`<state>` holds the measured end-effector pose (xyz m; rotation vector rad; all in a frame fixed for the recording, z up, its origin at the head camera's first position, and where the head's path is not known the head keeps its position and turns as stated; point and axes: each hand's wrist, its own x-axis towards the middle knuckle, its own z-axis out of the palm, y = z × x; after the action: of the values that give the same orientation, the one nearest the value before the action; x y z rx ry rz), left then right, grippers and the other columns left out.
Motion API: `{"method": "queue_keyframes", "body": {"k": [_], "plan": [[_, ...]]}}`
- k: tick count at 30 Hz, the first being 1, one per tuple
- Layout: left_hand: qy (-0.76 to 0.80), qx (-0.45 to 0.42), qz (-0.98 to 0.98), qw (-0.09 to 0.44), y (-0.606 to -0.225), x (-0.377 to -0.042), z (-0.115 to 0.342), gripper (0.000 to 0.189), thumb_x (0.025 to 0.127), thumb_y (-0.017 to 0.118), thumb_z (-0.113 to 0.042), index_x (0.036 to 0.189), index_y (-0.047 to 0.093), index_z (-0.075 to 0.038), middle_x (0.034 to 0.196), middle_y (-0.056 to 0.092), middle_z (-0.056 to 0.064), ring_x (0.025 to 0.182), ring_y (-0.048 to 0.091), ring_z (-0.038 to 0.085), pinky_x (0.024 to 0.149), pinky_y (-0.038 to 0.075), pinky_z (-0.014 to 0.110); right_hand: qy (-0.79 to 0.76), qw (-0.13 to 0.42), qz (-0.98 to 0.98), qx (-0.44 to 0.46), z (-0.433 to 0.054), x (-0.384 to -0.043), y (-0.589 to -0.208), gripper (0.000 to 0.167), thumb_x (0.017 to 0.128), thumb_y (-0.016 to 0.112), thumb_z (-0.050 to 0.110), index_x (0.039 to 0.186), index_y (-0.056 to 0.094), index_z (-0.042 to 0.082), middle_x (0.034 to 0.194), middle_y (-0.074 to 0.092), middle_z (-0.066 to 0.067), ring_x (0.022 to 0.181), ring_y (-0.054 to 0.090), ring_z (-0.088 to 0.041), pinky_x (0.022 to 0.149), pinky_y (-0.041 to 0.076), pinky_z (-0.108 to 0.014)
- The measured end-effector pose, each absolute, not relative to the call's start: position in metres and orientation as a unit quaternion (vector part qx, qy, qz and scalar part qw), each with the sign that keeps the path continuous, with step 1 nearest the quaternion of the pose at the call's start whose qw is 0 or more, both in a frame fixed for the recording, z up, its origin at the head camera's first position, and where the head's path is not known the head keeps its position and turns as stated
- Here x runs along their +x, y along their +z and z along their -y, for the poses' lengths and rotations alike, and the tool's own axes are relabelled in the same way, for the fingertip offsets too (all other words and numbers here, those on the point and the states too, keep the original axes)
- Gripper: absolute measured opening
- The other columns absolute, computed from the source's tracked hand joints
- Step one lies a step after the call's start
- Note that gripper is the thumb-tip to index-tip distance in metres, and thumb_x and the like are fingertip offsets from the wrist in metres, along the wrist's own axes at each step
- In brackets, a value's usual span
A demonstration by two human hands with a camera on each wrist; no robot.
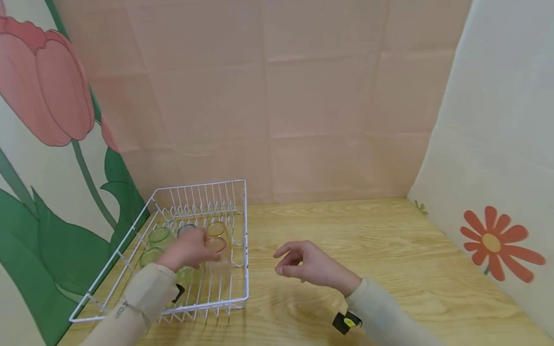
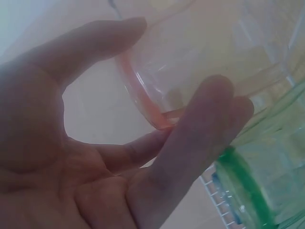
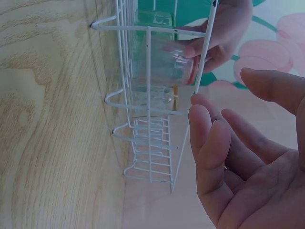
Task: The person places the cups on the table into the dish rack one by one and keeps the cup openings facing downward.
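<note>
My left hand [image 1: 188, 250] reaches into a white wire dish rack [image 1: 247, 254] and holds a clear drinking glass with a red rim [image 1: 216, 245]. In the left wrist view, the thumb lies on one side of that glass's red rim [image 2: 143, 90] and the fingers on the other. Behind it stands a glass with an amber rim [image 1: 216, 228]. Two green-rimmed glasses [image 1: 160, 234] are left of the hand, and a blue-rimmed glass [image 1: 186, 228] is partly hidden behind it. My right hand [image 1: 309, 264] hovers right of the rack, fingers loosely bent, holding nothing.
The rack rests on a wood-grain table [image 1: 337, 226], its raised wires along the right side. A pinkish sheet [image 1: 303, 96] hangs behind the table. Flower-printed panels [image 1: 497, 144] border it left and right.
</note>
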<state>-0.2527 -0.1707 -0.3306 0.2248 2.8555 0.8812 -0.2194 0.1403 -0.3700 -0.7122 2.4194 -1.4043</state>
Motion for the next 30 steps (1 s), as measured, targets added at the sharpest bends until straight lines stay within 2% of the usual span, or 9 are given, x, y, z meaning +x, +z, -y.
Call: {"method": "queue_keyframes", "body": {"k": [11, 30], "plan": [[0.286, 0.064, -0.954, 0.065, -0.349, -0.255, 0.169, 0.034, 0.068, 0.083, -0.015, 0.075, 0.051, -0.004, 0.071, 0.059, 0.011, 0.045, 0.058, 0.018, 0.042, 0.045, 0.025, -0.482, 0.134, -0.830, -0.247, -0.140, -0.219, -0.373, 0.026, 0.094, 0.071, 0.021, 0.117, 0.066, 0.010, 0.098, 0.074, -0.002, 0.085, 0.066, -0.018, 0.051, 0.048, -0.028], [0.277, 0.059, -0.957, 0.061, -0.349, -0.250, 0.166, 0.035, 0.071, 0.083, -0.013, 0.076, 0.049, -0.003, 0.070, 0.057, 0.012, 0.041, 0.057, 0.018, 0.040, 0.045, 0.024, -0.480, 0.136, -0.829, -0.252, -0.140, -0.218, -0.376, 0.025, 0.094, 0.071, 0.020, 0.117, 0.067, 0.009, 0.098, 0.074, -0.004, 0.083, 0.065, -0.017, 0.050, 0.047, -0.025]]}}
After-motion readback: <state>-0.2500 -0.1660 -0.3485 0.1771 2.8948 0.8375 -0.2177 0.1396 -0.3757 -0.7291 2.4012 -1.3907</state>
